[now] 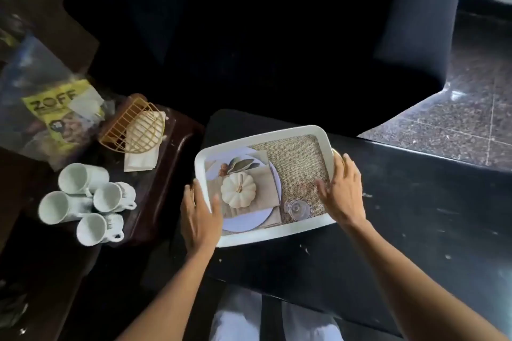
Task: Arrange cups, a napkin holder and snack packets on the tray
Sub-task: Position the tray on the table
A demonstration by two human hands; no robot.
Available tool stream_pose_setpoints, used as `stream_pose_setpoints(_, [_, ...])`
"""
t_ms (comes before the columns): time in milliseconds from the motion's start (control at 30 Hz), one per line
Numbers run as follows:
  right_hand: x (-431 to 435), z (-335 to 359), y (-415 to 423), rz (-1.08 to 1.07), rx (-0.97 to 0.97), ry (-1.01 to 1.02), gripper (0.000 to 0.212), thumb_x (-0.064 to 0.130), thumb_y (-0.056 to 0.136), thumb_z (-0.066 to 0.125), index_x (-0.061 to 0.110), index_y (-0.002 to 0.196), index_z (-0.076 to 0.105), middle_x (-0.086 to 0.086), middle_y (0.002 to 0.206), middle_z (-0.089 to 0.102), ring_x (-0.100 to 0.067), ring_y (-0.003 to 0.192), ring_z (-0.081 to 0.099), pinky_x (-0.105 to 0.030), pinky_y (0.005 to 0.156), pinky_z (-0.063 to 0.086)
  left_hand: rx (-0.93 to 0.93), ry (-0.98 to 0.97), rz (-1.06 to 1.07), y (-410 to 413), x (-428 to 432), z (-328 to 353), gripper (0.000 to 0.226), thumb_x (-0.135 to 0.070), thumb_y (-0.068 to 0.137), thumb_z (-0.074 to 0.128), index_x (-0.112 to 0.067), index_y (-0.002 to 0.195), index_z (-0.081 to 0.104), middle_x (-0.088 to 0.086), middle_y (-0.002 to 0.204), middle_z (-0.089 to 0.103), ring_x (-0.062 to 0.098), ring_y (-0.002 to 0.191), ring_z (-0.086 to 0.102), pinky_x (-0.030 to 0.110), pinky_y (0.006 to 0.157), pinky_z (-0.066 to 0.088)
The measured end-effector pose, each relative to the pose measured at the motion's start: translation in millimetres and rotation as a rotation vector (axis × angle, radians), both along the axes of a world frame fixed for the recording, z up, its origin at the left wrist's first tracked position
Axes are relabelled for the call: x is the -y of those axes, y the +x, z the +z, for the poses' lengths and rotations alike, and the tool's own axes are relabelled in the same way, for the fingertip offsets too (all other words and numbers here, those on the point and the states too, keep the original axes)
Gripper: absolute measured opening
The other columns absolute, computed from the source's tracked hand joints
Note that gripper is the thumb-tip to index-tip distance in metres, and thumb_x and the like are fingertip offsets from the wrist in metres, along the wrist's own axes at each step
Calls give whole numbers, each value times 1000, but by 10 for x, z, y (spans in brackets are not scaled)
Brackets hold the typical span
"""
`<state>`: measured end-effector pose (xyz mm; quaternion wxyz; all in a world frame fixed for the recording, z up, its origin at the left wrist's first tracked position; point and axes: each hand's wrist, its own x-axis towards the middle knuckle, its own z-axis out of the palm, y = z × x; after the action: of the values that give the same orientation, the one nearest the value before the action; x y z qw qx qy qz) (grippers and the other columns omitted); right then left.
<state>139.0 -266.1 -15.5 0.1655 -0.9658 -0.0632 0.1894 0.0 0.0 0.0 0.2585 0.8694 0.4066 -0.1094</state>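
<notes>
The white tray (266, 235) with a printed pumpkin picture lies on the dark table (415, 216). The left hand (201, 216) grips its left edge and the right hand (343, 191) grips its right edge. Four white cups (83, 199) lie on their sides on the brown side table (166, 174) to the left. Behind them are the gold wire napkin holder (133, 130) with napkins and the snack packets (55, 119) in a clear bag.

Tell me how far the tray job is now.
Nothing is loaded yet. Both hands, left and right, grip the tray by its ends on the dark table. Left to do: four cups, the napkin holder and the snack packet lie beside it.
</notes>
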Motion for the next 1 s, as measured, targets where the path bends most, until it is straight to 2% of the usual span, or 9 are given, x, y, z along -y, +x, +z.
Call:
stream_pose_setpoints(67, [33,-43,91,-178,2,115,67,30,97,59,3,151,30,-24,153,32,-41,140,28,-48,116,27,1,-60,134,25,-86,-59,66,-34,105,49,-17,162,22,16,166,28,39,146,38,52,106,43])
stream_pose_setpoints(133, [74,-86,172,-264,-27,144,54,24,99,55,0,144,39,-25,143,42,-40,130,37,-46,109,32,3,-97,178,6,-156,-135,64,-32,105,49,-17,162,24,16,163,32,39,143,42,52,104,44])
stream_pose_setpoints(233, [82,-177,278,-233,-16,122,33,21,100,52,3,127,52,-25,121,58,-39,114,48,-41,95,39,70,-164,245,25,-239,-220,59,-26,106,50,-14,160,30,19,158,39,38,144,42,52,112,39])
stream_pose_setpoints(300, [55,-241,366,-245,-4,101,22,20,101,49,2,111,58,-24,108,63,-38,102,53,-39,83,39,100,-209,321,63,-343,-281,49,-21,106,48,-11,154,42,18,151,50,37,140,47,51,113,41])
stream_pose_setpoints(400, [43,-315,464,-327,5,90,22,14,101,46,1,99,64,-23,98,66,-35,88,55,-34,71,33,143,-274,461,101,-452,-330,35,-12,107,45,-11,138,60,16,134,66,35,124,62,49,105,51])
stream_pose_setpoints(533, [126,-238,405,-467,32,185,27,-10,82,44,-2,88,69,-19,81,68,-37,82,62,-41,74,49,198,-326,546,127,-543,-322,29,-10,105,52,-14,128,68,11,117,75,29,108,72,45,97,58])
stream_pose_setpoints(767, [753,40,-7,-611,65,247,26,-8,87,43,-4,89,69,-20,81,68,-35,77,62,-45,73,50,256,-385,502,261,-246,-164,27,-7,101,59,-16,122,73,-3,99,76,19,95,75,42,91,61])
stream_pose_setpoints(900, [1305,109,-297,-714,49,260,28,-1,95,46,5,100,73,-9,82,68,-20,74,58,-28,69,42,245,-424,465,352,179,-117,26,-9,100,62,-19,121,74,-5,97,78,13,86,77,33,75,63])
stream_pose_setpoints(1000, [1700,87,-469,-781,31,266,26,2,96,50,7,105,74,-6,84,69,-20,77,61,-27,72,44,217,-420,410,415,516,-121,27,-10,99,62,-20,121,74,-2,99,79,14,85,77,30,71,62])
